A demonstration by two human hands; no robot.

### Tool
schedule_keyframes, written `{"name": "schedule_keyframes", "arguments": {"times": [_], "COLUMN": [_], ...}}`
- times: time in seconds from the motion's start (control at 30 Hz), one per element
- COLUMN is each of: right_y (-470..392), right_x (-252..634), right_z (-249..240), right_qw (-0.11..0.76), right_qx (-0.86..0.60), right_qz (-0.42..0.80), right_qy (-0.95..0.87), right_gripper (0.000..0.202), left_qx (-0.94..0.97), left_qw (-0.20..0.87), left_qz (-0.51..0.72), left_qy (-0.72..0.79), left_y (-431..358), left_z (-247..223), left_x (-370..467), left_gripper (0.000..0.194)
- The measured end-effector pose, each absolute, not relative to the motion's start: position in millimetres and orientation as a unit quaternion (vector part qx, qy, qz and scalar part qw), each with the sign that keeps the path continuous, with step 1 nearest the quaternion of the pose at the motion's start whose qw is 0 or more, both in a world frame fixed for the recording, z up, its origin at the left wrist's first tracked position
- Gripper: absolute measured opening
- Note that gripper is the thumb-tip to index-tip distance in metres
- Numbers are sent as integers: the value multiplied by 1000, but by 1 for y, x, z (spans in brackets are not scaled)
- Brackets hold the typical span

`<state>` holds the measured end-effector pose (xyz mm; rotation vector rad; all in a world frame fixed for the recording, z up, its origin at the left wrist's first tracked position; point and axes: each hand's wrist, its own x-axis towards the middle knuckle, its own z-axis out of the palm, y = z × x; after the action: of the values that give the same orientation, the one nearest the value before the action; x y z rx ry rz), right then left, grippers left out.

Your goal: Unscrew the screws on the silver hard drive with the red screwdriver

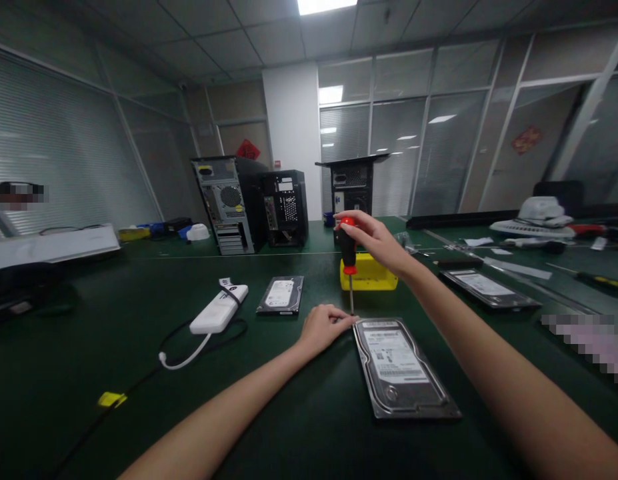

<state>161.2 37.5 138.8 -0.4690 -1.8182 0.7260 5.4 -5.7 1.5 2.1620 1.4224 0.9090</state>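
My right hand (371, 237) grips the top of a red and black screwdriver (348, 257), its fingers wrapped round the handle. The shaft stands nearly upright, and its tip comes down at the far left corner of a hard drive (396, 360) lying label up on the table. At that same corner is my left hand (325, 328), fingers curled and thumb reaching to the drive's edge beside the screwdriver tip. What sits between the left thumb and fingers is mostly hidden. Behind the screwdriver stands a yellow tray (373, 275).
A second hard drive (281, 295) and a white power strip (219, 308) with its cable lie to the left. Another hard drive (489, 289) and a long screwdriver (601, 281) are at the right. Computer cases (233, 207) line the back of the green table (279, 440).
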Motion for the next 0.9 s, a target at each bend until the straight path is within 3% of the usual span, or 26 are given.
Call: {"name": "schedule_keyframes", "arguments": {"times": [0.2, 0.53, 0.77, 0.9], "right_y": [40, 40, 40, 35], "right_x": [178, 171, 167, 172], "right_z": [156, 149, 146, 148], "right_qw": [463, 480, 505, 448], "right_qx": [-220, -222, -228, -229], "right_qz": [376, 265, 310, 382], "right_qy": [-772, -806, -772, -775], "right_gripper": [36, 24, 33, 36], "left_qx": [781, 782, 795, 799], "left_qw": [213, 246, 237, 242], "left_qz": [300, 289, 287, 280], "left_qy": [506, 495, 478, 474], "left_y": [-6, -9, -10, -9], "left_z": [4, 5, 4, 3], "left_x": [4, 1, -1, -2], "left_gripper": [46, 57, 55, 59]}}
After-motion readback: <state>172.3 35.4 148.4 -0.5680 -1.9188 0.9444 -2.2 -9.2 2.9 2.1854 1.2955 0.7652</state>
